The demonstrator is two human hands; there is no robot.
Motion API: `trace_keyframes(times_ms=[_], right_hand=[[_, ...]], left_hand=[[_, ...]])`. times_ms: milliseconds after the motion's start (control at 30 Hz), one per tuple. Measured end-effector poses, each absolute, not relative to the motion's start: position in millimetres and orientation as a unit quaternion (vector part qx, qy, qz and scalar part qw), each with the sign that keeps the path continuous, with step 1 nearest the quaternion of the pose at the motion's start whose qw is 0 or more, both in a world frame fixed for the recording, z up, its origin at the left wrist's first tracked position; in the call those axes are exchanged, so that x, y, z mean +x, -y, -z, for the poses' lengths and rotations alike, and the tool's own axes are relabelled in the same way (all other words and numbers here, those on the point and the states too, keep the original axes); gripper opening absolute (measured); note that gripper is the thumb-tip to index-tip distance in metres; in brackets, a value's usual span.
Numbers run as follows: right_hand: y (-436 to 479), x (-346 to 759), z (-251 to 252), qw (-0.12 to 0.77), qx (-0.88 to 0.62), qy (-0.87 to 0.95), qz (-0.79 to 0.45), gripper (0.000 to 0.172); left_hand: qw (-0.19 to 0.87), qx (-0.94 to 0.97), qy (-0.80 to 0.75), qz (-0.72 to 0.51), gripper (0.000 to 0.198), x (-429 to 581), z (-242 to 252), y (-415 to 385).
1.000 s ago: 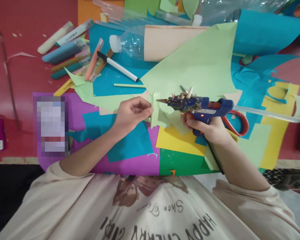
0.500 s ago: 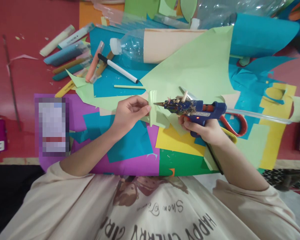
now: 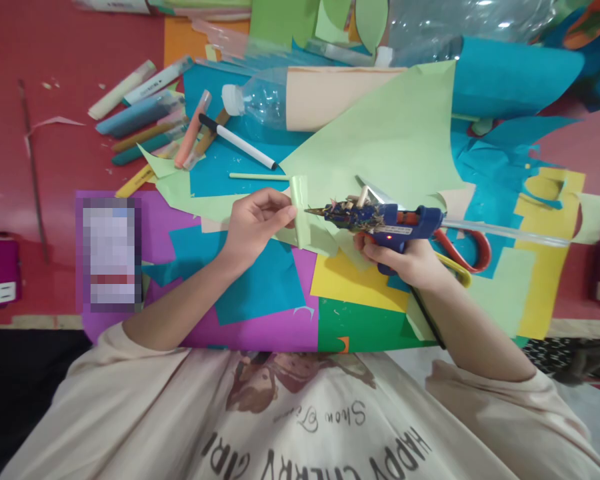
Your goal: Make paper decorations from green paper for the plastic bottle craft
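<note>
Between its thumb and fingers my left hand (image 3: 263, 223) pinches a light green strip of paper (image 3: 301, 217), curled lengthwise and held roughly upright. My right hand (image 3: 405, 260) is wrapped round the handle of a blue glue gun (image 3: 387, 223), whose red light is lit. Scraps and dried bits cling to the gun's front. Its metal nozzle points left and lies right by the strip's right side; whether the two touch I cannot tell. A clear glue stick (image 3: 510, 232) juts from the gun's back. Red-handled scissors (image 3: 480, 250) lie partly hidden behind the gun.
A plastic bottle (image 3: 263, 100) wrapped in peach paper lies beyond my hands, with a large light green sheet (image 3: 380, 143) against it. A black-and-white marker (image 3: 240, 143) and several coloured markers (image 3: 140, 113) lie to the left. A blurred phone-like rectangle (image 3: 111, 253) rests on purple paper.
The light green strip has tilted slightly and shifted a little left with my left hand. The glue gun has also moved slightly left. The whole view has shifted a little.
</note>
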State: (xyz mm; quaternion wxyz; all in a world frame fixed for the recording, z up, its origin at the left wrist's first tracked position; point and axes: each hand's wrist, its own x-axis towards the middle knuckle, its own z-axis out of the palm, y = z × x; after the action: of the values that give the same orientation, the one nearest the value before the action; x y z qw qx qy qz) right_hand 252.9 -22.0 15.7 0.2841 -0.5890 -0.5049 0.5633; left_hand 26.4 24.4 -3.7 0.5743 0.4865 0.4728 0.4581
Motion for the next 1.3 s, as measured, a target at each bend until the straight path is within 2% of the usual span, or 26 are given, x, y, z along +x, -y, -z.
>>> trace_keyframes(times_ms=[567,867,1300], right_hand=[[20.1,250.8,-20.2,0.263,-0.577,0.538,-0.556,0.012],[19.1,246.2,-24.1,0.271,-0.57,0.532,-0.564,0.01],[18.7,244.9,-25.1,0.264,-0.569,0.54,-0.562,0.013]], left_hand=[[0.565,0.458,-0.498,-0.472,0.03,23.2,7.8,-28.6],[0.562,0.456,-0.494,-0.482,0.025,21.9,5.5,-31.3],[0.55,0.442,-0.505,-0.498,0.033,20.6,6.4,-33.3]])
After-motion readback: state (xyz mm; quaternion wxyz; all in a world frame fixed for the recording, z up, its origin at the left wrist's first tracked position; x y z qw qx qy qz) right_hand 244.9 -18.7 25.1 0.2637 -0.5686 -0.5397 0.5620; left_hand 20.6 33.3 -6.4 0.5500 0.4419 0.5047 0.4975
